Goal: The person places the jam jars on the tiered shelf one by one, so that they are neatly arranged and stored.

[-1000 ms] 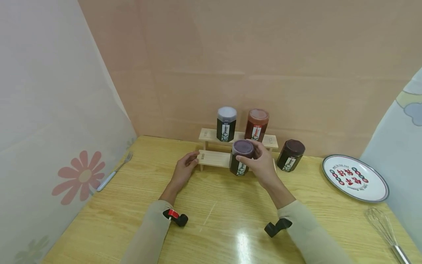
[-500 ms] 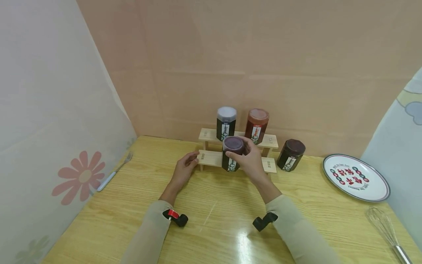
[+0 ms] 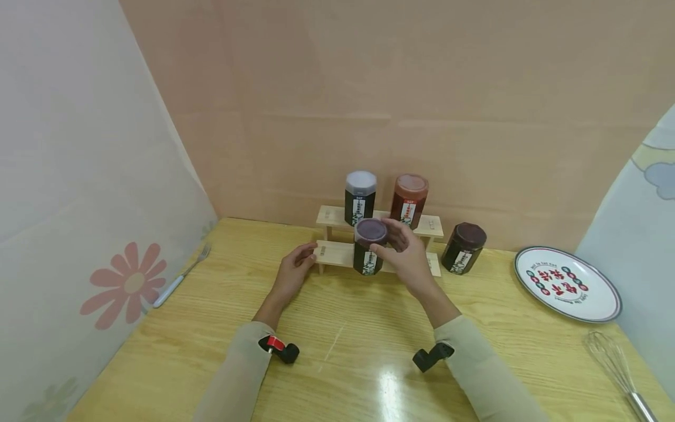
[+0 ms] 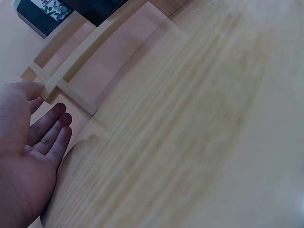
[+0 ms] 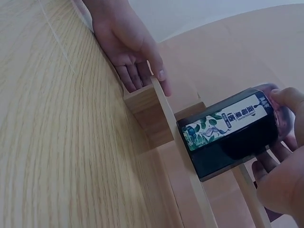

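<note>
A dark octagonal jam jar (image 3: 367, 258) with a purple lid and blueberry-pictured label stands upright on the lower step of a two-step wooden rack (image 3: 337, 252). My right hand (image 3: 413, 258) is around its right side, thumb in front near the lid and fingers behind; the right wrist view shows the thumb on the lid end. At the rack's left end my left hand (image 3: 295, 266) pinches the lower board between thumb and index finger, the other fingers loosely bent below. On the upper step stand a white-lidded jar (image 3: 360, 199) and a red-lidded jar (image 3: 409, 202).
Right of the rack, another dark jar (image 3: 464, 249) stands on the table (image 3: 343, 363). Farther right are a white oval plate (image 3: 554, 264) with red lettering and a whisk (image 3: 614, 363). A fork (image 3: 181, 276) lies at the left, near the wall sheet.
My right hand first carried the jam jar left along the lower step. Since then the jar has stayed put, while the hand has shifted slightly right around it. The left hand has held still.
</note>
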The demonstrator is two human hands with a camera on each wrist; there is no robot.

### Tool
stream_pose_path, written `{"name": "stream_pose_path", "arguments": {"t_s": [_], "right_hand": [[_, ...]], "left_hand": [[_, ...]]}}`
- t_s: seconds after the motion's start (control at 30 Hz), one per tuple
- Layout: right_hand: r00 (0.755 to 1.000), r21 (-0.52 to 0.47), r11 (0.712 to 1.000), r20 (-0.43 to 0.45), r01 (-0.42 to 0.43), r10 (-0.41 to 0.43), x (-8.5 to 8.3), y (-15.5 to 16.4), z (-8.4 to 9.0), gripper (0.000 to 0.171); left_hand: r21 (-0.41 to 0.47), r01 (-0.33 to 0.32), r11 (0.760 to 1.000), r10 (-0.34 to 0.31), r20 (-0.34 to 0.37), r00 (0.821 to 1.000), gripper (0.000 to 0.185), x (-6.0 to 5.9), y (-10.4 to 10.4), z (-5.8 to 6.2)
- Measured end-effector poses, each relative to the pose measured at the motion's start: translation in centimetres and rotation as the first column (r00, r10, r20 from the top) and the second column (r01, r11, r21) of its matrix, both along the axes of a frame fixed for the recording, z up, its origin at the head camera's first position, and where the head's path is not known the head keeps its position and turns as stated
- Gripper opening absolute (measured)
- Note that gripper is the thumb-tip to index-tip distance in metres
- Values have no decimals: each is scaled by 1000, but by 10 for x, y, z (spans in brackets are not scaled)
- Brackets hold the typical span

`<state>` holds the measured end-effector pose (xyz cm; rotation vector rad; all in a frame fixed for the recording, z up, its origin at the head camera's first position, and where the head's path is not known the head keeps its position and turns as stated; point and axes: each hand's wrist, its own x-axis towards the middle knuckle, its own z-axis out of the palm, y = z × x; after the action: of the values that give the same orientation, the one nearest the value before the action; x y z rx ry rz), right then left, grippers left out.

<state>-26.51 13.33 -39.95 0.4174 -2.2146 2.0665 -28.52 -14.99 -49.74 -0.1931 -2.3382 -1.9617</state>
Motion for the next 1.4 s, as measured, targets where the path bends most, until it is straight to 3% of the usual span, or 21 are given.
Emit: {"name": "stream_pose_path", "arguments": {"t_s": [0.3,0.87,1.4], "right_hand": [[999,-17,1000,38,18,-17,-3,1,-2,66],[1000,-23,1000,22,14,-13,-10,-14,-4,65],[998,-38,997,23,64,-64,-18,-28,-6,66]], "left_hand": [[-7,23,1000,-23,18,1000,37,1,-2,1],[15,24,1000,-25,40,999,39,4,-1,4],[3,24,1000,-24,28,999,37,2,-2,3]]}}
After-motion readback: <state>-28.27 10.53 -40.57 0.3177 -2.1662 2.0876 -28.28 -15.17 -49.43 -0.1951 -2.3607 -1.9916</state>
